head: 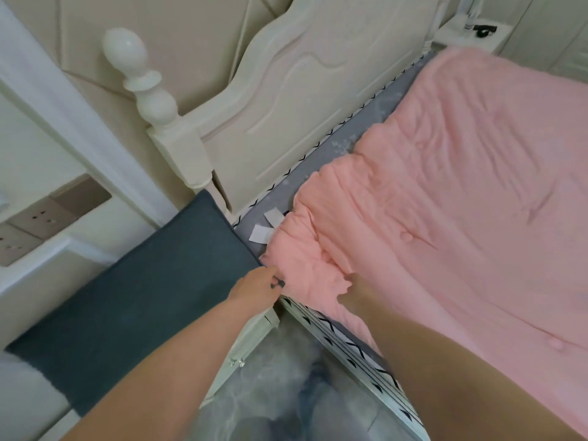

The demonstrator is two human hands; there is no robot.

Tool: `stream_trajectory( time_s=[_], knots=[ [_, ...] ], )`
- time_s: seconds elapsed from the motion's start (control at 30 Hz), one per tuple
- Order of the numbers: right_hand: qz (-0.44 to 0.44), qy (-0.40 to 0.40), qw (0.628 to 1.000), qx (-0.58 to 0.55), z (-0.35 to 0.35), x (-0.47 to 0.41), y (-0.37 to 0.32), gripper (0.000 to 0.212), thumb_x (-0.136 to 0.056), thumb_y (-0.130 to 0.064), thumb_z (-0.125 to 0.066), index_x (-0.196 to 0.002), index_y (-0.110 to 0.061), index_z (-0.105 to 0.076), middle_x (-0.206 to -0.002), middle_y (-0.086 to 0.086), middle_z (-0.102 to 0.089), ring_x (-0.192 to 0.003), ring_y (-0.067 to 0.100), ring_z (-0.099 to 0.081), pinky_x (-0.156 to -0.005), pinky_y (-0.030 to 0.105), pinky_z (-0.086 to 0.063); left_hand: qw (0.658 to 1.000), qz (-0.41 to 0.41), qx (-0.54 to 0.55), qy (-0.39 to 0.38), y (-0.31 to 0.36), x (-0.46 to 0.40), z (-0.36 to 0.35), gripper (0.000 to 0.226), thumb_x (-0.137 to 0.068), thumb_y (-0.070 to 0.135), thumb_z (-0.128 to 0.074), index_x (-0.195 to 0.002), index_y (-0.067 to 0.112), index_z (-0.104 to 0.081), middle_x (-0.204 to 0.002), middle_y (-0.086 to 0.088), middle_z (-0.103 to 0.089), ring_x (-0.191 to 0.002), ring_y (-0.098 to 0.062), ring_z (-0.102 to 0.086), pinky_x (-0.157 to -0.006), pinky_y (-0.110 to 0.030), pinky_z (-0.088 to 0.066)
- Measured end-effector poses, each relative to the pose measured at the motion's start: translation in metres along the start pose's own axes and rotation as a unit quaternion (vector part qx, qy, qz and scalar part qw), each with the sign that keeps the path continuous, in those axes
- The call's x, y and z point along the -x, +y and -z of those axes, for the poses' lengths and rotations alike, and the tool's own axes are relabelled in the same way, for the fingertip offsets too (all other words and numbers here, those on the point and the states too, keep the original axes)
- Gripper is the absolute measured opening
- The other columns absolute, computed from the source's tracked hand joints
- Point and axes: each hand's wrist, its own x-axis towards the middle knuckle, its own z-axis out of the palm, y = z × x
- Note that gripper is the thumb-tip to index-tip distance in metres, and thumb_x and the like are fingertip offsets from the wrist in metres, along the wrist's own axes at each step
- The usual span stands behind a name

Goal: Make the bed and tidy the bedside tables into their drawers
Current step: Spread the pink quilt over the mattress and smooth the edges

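Pink quilt [461, 192] covers the bed, its near-left corner bunched at the mattress edge. Both hands reach there: left hand [257, 286] curls into the corner fabric, right hand [353, 289] pinches the hem beside it. Left lies a dark teal cushion [133, 297]; farther off stands the cream headboard [286, 100].

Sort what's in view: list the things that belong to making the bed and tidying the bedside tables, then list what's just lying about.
Part of the job:
pink quilt, its corner at both hands
left hand
right hand
grey sheet
dark grey pillow on the near bedside table
far bedside table, small dark item on it

Just there:
headboard
wall sockets
white tags
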Motion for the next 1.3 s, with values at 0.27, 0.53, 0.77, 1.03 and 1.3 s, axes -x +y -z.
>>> stream_trajectory(
  time_s=[0.27, 0.53, 0.77, 1.03, 1.3],
  knots=[
    [-0.037, 0.016, 0.999, -0.006, 0.014, -0.040, -0.014, 0.058, -0.082, -0.012, -0.066, -0.136, -0.011, -0.045, -0.125, 0.010, -0.056, -0.116, 0.029, -0.054, -0.097, 0.031, -0.041, 0.998, -0.011, 0.023, -0.056, -0.019, -0.095, 0.022, 0.034, -0.095, 0.016, -0.047, -0.127, 0.019, -0.055, -0.132, -0.003, -0.054, -0.114, -0.016, -0.053, -0.100, -0.032, -0.043],
    [-0.160, -0.013, 0.987, 0.006, -0.017, -0.047, 0.007, 0.064, -0.084, -0.012, -0.062, -0.143, -0.020, -0.037, -0.129, 0.012, -0.058, -0.114, 0.026, -0.056, -0.094, 0.029, -0.047, 0.995, -0.013, 0.040, -0.087, -0.030, -0.190, 0.020, 0.038, -0.091, 0.011, -0.051, -0.129, 0.014, -0.053, -0.135, -0.009, -0.051, -0.120, -0.025, -0.050, -0.095, -0.027, -0.039],
    [-0.186, 0.003, 0.980, 0.066, -0.055, -0.089, -0.005, 0.087, -0.073, -0.014, -0.066, -0.149, -0.022, -0.024, -0.136, 0.014, -0.043, -0.122, 0.028, -0.049, -0.098, 0.031, -0.045, 0.995, 0.046, 0.005, -0.092, -0.065, -0.257, -0.002, 0.063, -0.083, 0.023, -0.061, -0.141, 0.014, -0.037, -0.139, -0.014, -0.039, -0.125, -0.033, -0.045, -0.103, -0.040, -0.041],
    [-0.189, 0.131, 0.946, 0.227, -0.099, -0.147, 0.018, 0.092, -0.065, -0.039, -0.081, -0.140, -0.030, -0.028, -0.129, 0.007, -0.040, -0.121, 0.028, -0.043, -0.100, 0.039, -0.039, 0.981, 0.116, -0.023, -0.152, -0.120, -0.314, -0.050, 0.105, -0.064, 0.054, -0.074, -0.146, 0.011, -0.023, -0.142, -0.012, -0.041, -0.130, -0.035, -0.042, -0.103, -0.049, -0.043],
    [-0.149, 0.153, 0.917, 0.338, -0.118, -0.178, 0.039, 0.025, -0.093, -0.027, -0.051, -0.112, -0.011, -0.057, -0.115, 0.009, -0.064, -0.109, 0.032, -0.057, -0.093, 0.040, -0.043, 0.981, 0.048, -0.045, -0.182, -0.133, -0.361, -0.069, 0.066, -0.076, 0.038, -0.068, -0.134, 0.012, -0.049, -0.132, -0.012, -0.056, -0.117, -0.035, -0.055, -0.096, -0.042, -0.047]
  ],
)
